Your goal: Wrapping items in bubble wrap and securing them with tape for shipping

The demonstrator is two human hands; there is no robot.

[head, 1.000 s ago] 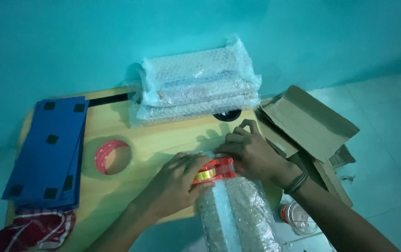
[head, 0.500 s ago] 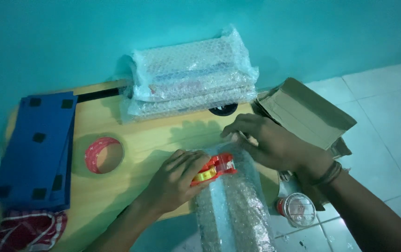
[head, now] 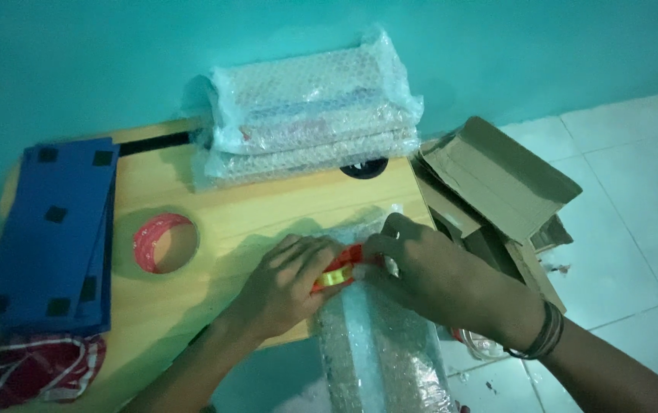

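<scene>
Your left hand (head: 287,287) lies flat, fingers together, on the long bubble-wrapped package (head: 379,352) at the near edge of the light wooden table (head: 268,206). Your right hand (head: 428,271) pinches the red-and-yellow tape strip (head: 340,269) across the package's end (fingertips pressed down on it). The red tape roll (head: 162,242) sits left, near the blue foam panels (head: 50,229); a stack of bubble-wrapped bundles (head: 310,115) stands behind.
</scene>
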